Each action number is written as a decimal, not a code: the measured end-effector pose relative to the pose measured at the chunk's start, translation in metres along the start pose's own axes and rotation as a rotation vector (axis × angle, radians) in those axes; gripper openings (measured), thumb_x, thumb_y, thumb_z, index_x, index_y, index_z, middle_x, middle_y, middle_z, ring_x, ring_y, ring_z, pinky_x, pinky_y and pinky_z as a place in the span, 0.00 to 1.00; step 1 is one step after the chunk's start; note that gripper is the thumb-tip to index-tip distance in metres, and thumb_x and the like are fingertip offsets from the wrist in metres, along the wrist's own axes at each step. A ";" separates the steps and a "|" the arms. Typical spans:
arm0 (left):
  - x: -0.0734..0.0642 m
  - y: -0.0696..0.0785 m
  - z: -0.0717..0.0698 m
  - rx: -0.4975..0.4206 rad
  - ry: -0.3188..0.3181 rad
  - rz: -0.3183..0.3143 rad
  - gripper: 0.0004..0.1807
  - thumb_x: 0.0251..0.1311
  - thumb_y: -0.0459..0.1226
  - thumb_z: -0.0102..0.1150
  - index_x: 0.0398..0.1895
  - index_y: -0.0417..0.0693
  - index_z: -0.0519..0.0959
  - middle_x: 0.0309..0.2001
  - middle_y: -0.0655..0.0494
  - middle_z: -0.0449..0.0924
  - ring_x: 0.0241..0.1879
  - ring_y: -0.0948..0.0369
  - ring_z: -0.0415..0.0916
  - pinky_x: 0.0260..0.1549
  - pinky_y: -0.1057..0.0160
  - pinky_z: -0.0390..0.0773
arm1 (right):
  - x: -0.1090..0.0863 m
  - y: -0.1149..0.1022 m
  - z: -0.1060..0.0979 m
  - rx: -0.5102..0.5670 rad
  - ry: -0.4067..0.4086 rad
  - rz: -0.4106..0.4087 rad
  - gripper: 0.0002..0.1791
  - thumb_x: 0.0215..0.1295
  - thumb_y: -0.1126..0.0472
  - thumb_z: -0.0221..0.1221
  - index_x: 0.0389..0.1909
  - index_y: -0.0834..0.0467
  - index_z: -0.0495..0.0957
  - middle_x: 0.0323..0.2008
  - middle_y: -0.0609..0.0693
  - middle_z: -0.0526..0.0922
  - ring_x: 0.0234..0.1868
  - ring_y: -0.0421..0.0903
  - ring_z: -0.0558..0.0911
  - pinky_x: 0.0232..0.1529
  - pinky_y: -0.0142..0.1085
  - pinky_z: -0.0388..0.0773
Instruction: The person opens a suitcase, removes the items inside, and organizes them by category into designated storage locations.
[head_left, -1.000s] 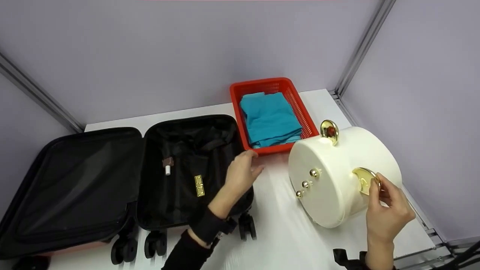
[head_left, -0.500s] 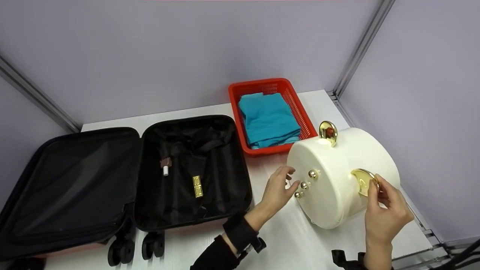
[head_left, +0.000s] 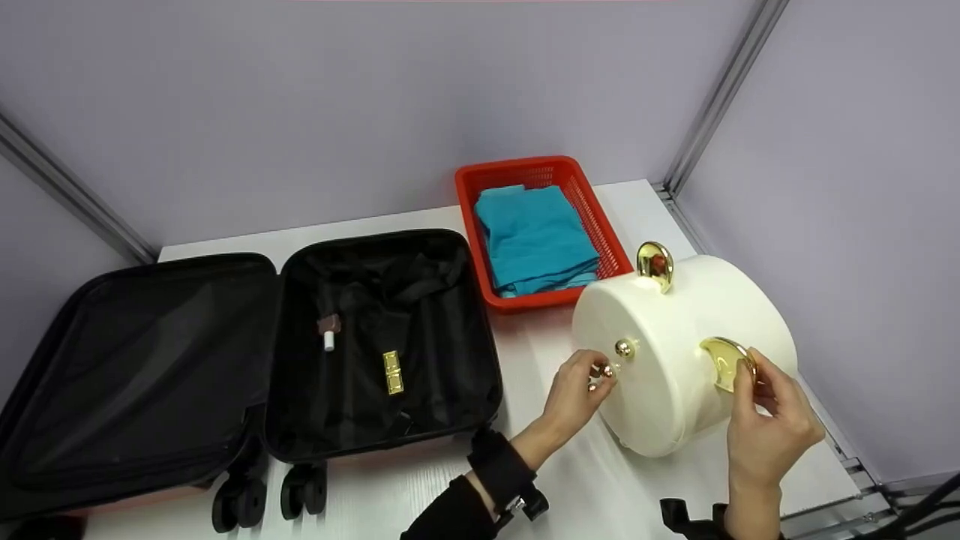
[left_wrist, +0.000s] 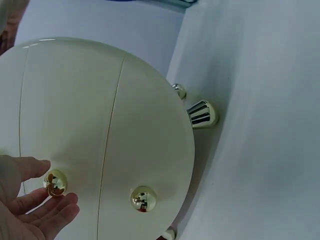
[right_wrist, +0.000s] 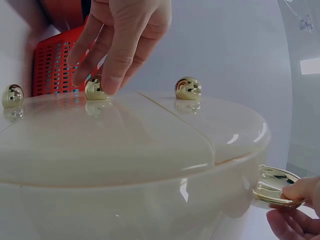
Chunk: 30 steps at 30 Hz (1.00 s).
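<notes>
A cream drum-shaped box [head_left: 720,315] with gold fittings lies on its side, its seamed face with three round gold knobs turned left. Around the middle knob [left_wrist: 55,183] curl the thumb and fingers of my left hand [head_left: 577,394]. The right wrist view shows the thumb against that knob [right_wrist: 95,89]. My right hand [head_left: 772,420] pinches the gold crescent-shaped fitting [head_left: 724,361] on the box's curved side between thumb and fingers. Another gold fitting [head_left: 655,266] stands up from the top of the box.
An open black suitcase [head_left: 465,360] lies at left, holding a small bottle with a white cap [head_left: 328,334] and a gold rectangular piece [head_left: 393,372]. Behind the box is a red basket [head_left: 525,304] with folded teal cloth [head_left: 536,236]. Walls close in the back and right.
My left hand has moved right from beside the suitcase to the box's face and closed round the middle knob. My right hand has kept its pinch on the crescent-shaped fitting.
</notes>
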<state>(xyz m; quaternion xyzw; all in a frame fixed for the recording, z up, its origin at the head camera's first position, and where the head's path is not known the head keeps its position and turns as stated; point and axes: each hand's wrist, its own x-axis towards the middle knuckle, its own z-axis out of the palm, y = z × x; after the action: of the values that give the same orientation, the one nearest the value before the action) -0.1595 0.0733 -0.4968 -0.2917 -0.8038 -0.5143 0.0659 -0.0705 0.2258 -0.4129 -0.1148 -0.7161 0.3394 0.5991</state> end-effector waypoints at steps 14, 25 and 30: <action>-0.005 0.000 -0.006 0.013 0.032 0.025 0.06 0.46 0.27 0.62 0.29 0.39 0.76 0.28 0.55 0.75 0.25 0.68 0.73 0.25 0.78 0.70 | 0.001 0.001 0.001 -0.011 0.003 -0.016 0.09 0.46 0.77 0.61 0.31 0.68 0.82 0.26 0.62 0.81 0.22 0.28 0.74 0.24 0.16 0.68; -0.020 -0.007 -0.029 0.044 0.074 0.031 0.07 0.46 0.27 0.62 0.29 0.40 0.76 0.29 0.54 0.75 0.26 0.67 0.75 0.26 0.75 0.72 | 0.002 0.000 0.002 -0.032 -0.006 0.000 0.08 0.46 0.77 0.60 0.30 0.68 0.81 0.26 0.62 0.81 0.22 0.27 0.73 0.25 0.15 0.67; -0.028 -0.011 -0.040 0.044 0.098 0.027 0.07 0.46 0.27 0.62 0.30 0.40 0.76 0.30 0.54 0.75 0.27 0.67 0.75 0.26 0.74 0.73 | 0.003 0.001 0.003 -0.028 -0.009 0.005 0.09 0.46 0.77 0.60 0.31 0.68 0.81 0.27 0.62 0.81 0.23 0.27 0.74 0.25 0.16 0.67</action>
<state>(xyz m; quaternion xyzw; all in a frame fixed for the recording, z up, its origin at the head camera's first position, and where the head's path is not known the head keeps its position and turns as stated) -0.1504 0.0242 -0.4978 -0.2752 -0.8068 -0.5092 0.1186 -0.0743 0.2270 -0.4112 -0.1237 -0.7232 0.3313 0.5932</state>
